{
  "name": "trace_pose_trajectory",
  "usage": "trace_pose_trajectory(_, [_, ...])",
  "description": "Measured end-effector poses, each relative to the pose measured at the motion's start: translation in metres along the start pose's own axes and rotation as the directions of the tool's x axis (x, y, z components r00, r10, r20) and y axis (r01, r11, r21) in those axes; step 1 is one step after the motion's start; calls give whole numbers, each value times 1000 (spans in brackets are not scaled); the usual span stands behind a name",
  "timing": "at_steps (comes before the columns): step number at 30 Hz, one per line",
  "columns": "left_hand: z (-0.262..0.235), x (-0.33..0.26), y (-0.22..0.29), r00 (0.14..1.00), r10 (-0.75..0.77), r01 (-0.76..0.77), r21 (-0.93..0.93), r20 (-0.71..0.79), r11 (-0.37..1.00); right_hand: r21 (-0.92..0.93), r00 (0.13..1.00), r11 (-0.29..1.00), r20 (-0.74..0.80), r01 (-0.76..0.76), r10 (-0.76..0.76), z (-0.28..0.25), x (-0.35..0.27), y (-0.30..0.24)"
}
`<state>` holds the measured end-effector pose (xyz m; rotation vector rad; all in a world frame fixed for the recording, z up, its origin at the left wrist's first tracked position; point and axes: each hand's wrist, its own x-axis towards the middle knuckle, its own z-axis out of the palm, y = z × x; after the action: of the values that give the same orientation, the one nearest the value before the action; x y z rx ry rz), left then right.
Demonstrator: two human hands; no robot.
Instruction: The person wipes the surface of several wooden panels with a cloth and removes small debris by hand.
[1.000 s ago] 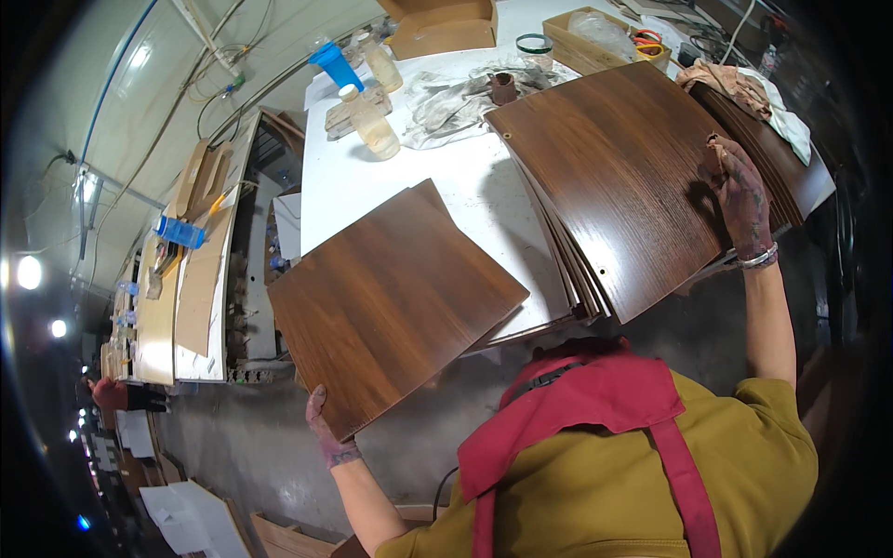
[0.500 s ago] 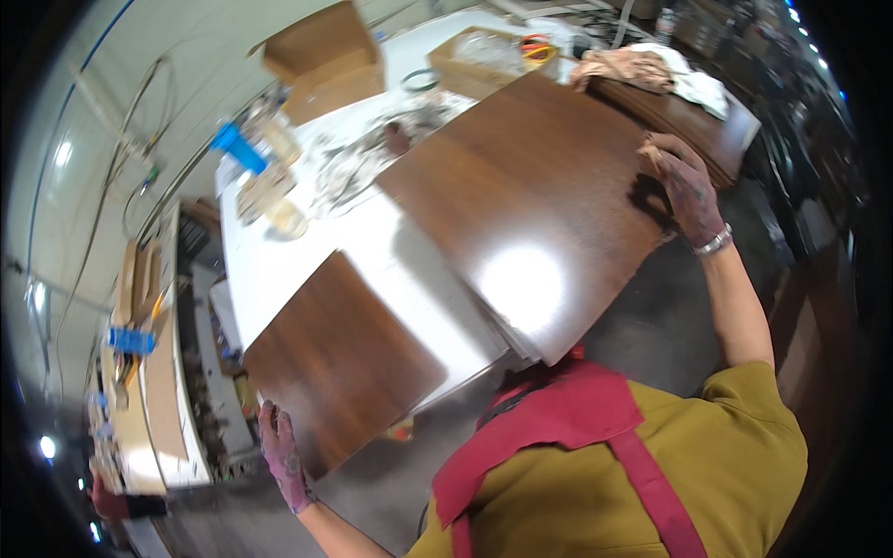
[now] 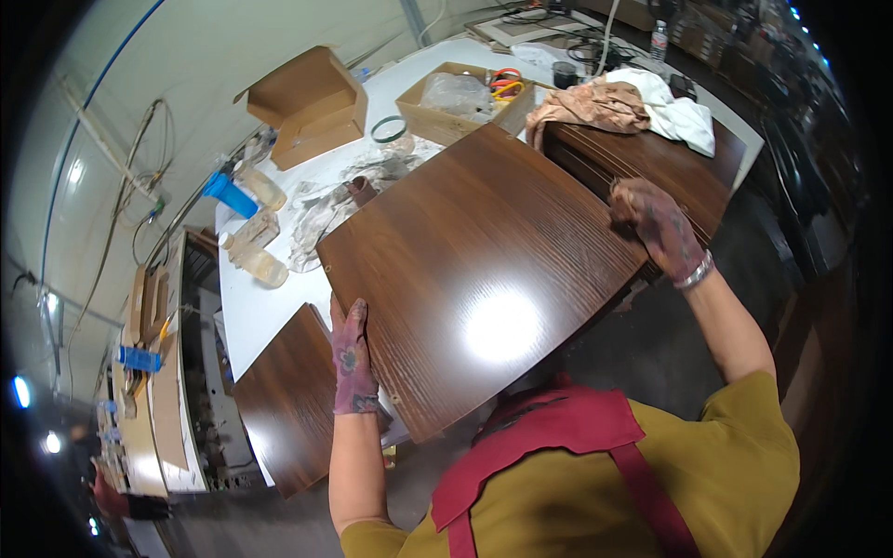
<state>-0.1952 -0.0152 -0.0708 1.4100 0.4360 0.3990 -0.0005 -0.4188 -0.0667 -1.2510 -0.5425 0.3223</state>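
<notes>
A large dark-brown wood-grain panel (image 3: 437, 242) lies across the middle in front of me, with light glaring off its surface. My left hand (image 3: 354, 358), in a stained pink-purple glove, grips the panel's left edge. At the right edge my right hand (image 3: 659, 223), gloved alike, is closed around a small crumpled brownish cloth (image 3: 631, 197), mostly hidden by the fingers. A smaller brown panel (image 3: 284, 400) rests at the left, partly behind my left forearm.
The white table (image 3: 270, 321) carries an open cardboard box (image 3: 321, 107), plastic bottles (image 3: 256, 260), a blue cup (image 3: 231, 193), smeared rags (image 3: 316, 219) and a carton with scissors (image 3: 437, 93). Stacked panels (image 3: 693, 172) lie at the right beneath crumpled cloths (image 3: 595, 110).
My left hand has moved right, from the smaller panel to the large panel's left edge. The large panel has shifted left, overlapping more of the table. My right hand has come slightly lower and left.
</notes>
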Motion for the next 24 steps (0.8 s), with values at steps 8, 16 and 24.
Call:
trace_pose_trajectory(8, [-8, 14, -6, 774, 629, -318, 903, 71, 289, 327, 963, 915, 201, -238, 179, 29, 83, -29])
trace_pose_trajectory(16, [31, -3, 23, 823, 285, -533, 841, 492, 89, -39, 843, 965, 479, -260, 246, 143, 203, 31])
trace_pose_trajectory(24, [22, 1, 13, 808, 339, -539, 836, 482, 97, -715, 860, 628, 491, 307, 139, 327, 248, 76])
